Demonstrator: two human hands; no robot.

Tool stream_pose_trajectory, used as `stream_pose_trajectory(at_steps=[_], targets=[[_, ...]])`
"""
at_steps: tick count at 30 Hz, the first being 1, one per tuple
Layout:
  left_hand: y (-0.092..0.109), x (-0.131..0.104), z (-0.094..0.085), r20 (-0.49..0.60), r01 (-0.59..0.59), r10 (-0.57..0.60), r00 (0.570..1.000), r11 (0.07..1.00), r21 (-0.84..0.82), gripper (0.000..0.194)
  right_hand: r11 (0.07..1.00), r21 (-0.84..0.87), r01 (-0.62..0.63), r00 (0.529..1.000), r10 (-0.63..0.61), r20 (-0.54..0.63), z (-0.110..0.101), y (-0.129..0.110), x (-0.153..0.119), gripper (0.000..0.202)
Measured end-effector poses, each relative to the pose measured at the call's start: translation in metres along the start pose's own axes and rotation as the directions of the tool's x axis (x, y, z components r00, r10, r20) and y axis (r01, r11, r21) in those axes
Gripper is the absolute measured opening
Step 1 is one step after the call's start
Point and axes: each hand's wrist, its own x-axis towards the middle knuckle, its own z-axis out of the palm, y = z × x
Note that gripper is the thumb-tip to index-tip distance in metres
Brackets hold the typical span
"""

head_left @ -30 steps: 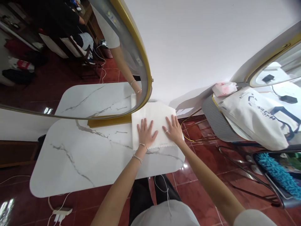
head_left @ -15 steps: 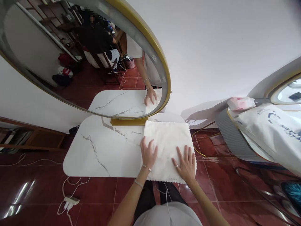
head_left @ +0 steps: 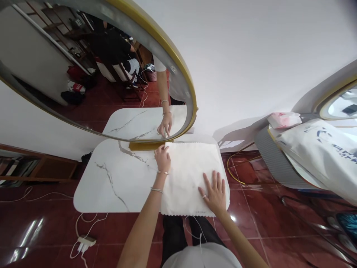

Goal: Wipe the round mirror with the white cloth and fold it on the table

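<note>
A white cloth (head_left: 189, 175) with scalloped edges lies spread flat over the right part of a marble-patterned white table (head_left: 108, 190). My left hand (head_left: 163, 158) is at the cloth's far left corner, its fingertips pinched together on the edge there. In the mirror its reflection shows thumb and finger closed at that corner. My right hand (head_left: 215, 192) lies flat on the near right part of the cloth with its fingers spread; a ring is on it.
A round gold-framed mirror (head_left: 192, 85) stands on the table's far edge, reflecting a seated person. To the right, another table (head_left: 267, 160) carries a tissue pack (head_left: 283, 120) and a white bag (head_left: 320, 149). A power strip (head_left: 87, 241) with cables lies on the floor at left.
My left hand has moved away from me and slightly left, from lying spread on the cloth to pinching its far left corner. My right hand still rests flat on the cloth.
</note>
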Motion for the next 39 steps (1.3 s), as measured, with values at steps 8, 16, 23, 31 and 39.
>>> stream_pose_trajectory(at_steps=[8,16,23,31,39], targets=[[0.064,-0.05,0.105,0.415,-0.611,0.507,0.756,0.773,0.168,0.048,0.999,0.033,0.021,0.999,-0.019,-0.048,0.002,-0.01,0.002,0.076],[0.018,-0.032,0.077,0.404,-0.623,0.502,0.765,0.737,0.262,0.054,0.982,0.064,0.179,0.981,-0.183,0.06,0.0,-0.051,0.006,0.083],[-0.046,-0.016,0.012,0.36,-0.567,0.451,0.817,0.741,0.36,0.055,0.974,0.078,0.211,0.968,-0.219,0.121,0.016,-0.139,0.02,0.083],[-0.091,-0.005,-0.036,0.285,-0.537,0.46,0.841,0.774,0.335,0.06,0.977,0.082,0.198,0.97,-0.207,0.125,0.031,-0.198,0.024,0.082],[-0.04,-0.008,0.016,0.311,-0.491,0.415,0.855,0.841,0.228,0.063,0.984,0.077,0.159,0.975,-0.169,0.145,0.016,-0.154,0.011,0.08]])
